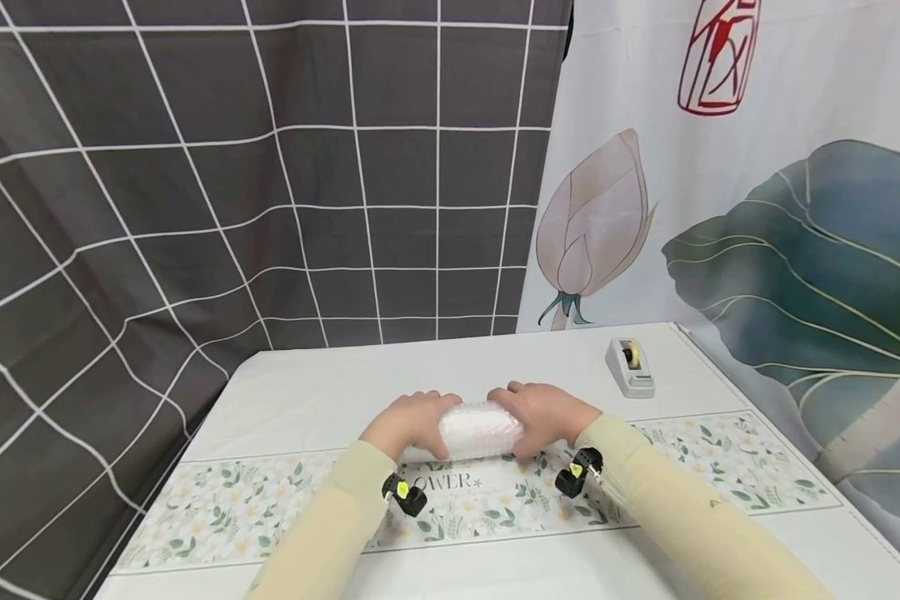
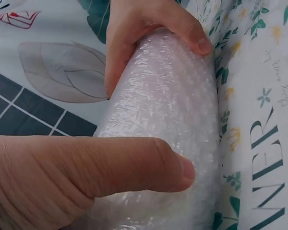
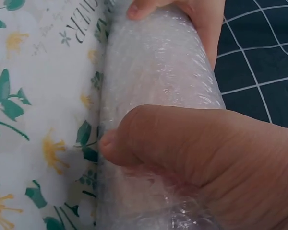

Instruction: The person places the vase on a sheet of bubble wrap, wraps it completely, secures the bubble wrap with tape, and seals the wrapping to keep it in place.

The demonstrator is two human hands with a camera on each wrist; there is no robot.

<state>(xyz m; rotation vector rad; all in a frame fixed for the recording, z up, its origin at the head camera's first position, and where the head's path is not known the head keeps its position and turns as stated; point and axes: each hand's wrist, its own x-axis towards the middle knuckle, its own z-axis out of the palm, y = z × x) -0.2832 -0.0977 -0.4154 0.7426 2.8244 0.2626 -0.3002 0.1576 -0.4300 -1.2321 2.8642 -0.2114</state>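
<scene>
A bundle rolled in clear bubble wrap (image 1: 482, 430) lies crosswise on the table, faintly pink inside. My left hand (image 1: 414, 423) grips its left end, the thumb (image 2: 149, 165) laid across the near side. At the other end my right hand (image 1: 543, 417) holds the roll, its thumb (image 3: 129, 139) over the near side and the fingers on the far side. What is inside the wrap cannot be made out. Both wrist views show the wrap's bubbled surface between the two hands.
A grey tape dispenser (image 1: 630, 368) with a roll of tape stands at the table's back right. The white tablecloth (image 1: 330, 383) has a flowered band across it. A dark checked curtain (image 1: 397, 175) and a white curtain with a printed lotus (image 1: 592, 217) hang behind.
</scene>
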